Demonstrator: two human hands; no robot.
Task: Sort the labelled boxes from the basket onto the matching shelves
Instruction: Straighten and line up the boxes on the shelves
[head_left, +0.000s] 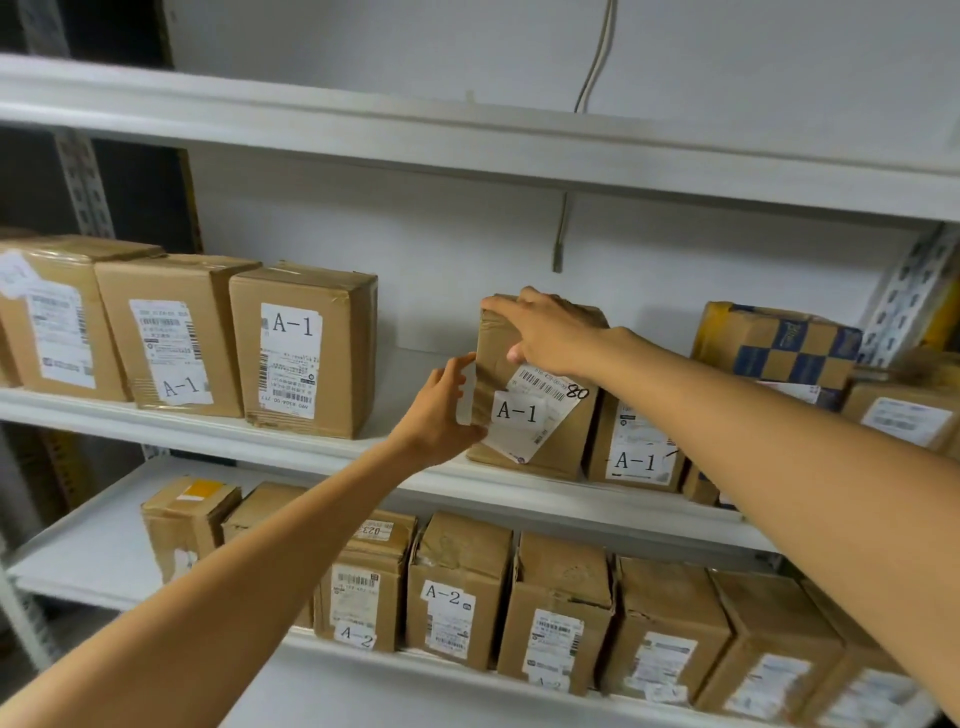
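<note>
The right hand (545, 332) lies over the top front edge of the A-1 box (566, 441), fingers reaching along the top toward its left corner and the thumb pressed on the front face, so it clamps that edge. The left hand (441, 410) wraps the box's left vertical edge, thumb on the front and fingers round the side. The box stands upright on the middle shelf (208, 431), near its front lip, touching or just beside a neighbouring A-1 box (636, 457) on its right and well apart from the row of boxes (301, 353) further left, which leaves a gap on that side. The A-2 boxes (452, 592) sit on the lower shelf (104, 561) beneath, so this looks like the matching level; the basket is out of view. The box is plain cardboard, taped and creased at the top corner, so I judge it stiff across the faces but softer at the dented edges. Its weight cannot be seen; handled at arm's reach without visible strain, it is probably light to moderate. The tape bands look glossy and may be slick, and the shipping label (540, 395) sits skewed with one corner seeming to lift, so the safer hold is on bare cardboard at opposite sides or under the base, not on paper.
</note>
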